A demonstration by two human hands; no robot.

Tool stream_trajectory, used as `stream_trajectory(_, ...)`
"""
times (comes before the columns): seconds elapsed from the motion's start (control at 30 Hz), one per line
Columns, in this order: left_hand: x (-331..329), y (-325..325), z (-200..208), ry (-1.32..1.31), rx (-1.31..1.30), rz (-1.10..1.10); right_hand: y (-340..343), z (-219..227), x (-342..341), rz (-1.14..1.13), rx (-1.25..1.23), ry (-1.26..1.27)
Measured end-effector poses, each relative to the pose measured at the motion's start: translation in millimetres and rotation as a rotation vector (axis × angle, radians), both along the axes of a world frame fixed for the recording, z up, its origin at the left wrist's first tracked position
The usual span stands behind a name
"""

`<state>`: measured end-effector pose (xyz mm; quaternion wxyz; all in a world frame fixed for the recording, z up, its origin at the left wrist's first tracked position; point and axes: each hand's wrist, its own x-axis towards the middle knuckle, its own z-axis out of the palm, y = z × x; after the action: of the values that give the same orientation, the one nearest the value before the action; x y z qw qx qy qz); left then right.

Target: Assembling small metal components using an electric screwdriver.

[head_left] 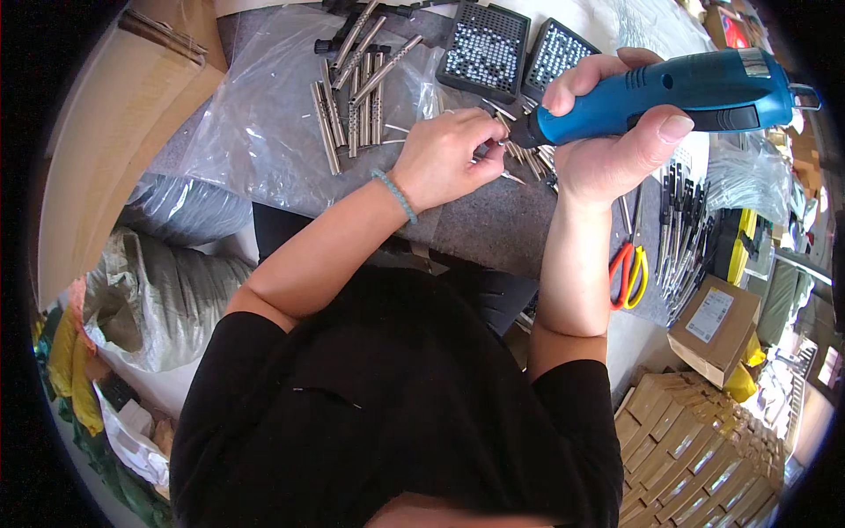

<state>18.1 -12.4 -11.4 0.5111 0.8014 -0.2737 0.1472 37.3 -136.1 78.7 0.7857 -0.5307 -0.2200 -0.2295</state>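
My right hand (598, 154) grips a blue electric screwdriver (673, 92) held nearly level, its dark nose pointing left. My left hand (444, 157), with a beaded bracelet (394, 195) on the wrist, is closed in a pinch right at the screwdriver's nose. Fingers cover whatever small piece it pinches. Small brass-coloured and silver metal parts (528, 160) lie on the grey table (493, 224) beneath the tool. Beyond my left hand, several perforated metal tubes (377, 97) rest in a loose pile on clear plastic sheeting (264, 119).
Two black trays (480, 86) of small silver pieces stand at the back. Scissors (642, 275) with red and yellow handles lie right of my forearm, beside several thin black-and-silver rods (676, 233). A cardboard box (726, 308) and cardboard stacks (695, 449) stand lower right; a woven sack (163, 299) sits left.
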Motion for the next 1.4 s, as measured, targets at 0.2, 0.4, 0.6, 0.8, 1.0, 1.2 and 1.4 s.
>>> stream_trajectory(0.2,-0.5,0.0,0.6,0.011,-0.031,0.0,-1.6,-0.3,0.7,-0.007,0.055,-0.003)
stream_trajectory(0.4,-1.2,0.9,2.8,-0.013,-0.025,-0.034,-10.2,-1.7,-1.7,-0.092,-0.141,0.098)
stream_trajectory(0.6,-0.3,5.4,9.5,-0.011,0.051,-0.099,-24.4,2.1,-7.3,-0.136,-0.118,0.148)
stream_trajectory(0.8,-2.4,9.2,7.2,-0.307,0.396,-0.19,-28.5,2.2,-13.5,-0.124,-0.083,0.009)
stream_trajectory(1.0,-3.0,5.5,4.4,-0.218,0.395,-0.098,-26.6,-11.0,-18.7,-0.091,-0.023,0.073)
stream_trajectory(1.2,-0.6,7.1,3.9,-0.236,0.426,-0.111,-24.5,-19.4,-16.5,-0.088,-0.007,0.047)
stream_trajectory(1.4,0.0,6.3,2.8,-0.261,0.484,-0.078,-23.5,-22.2,-14.6,-0.067,0.013,0.059)
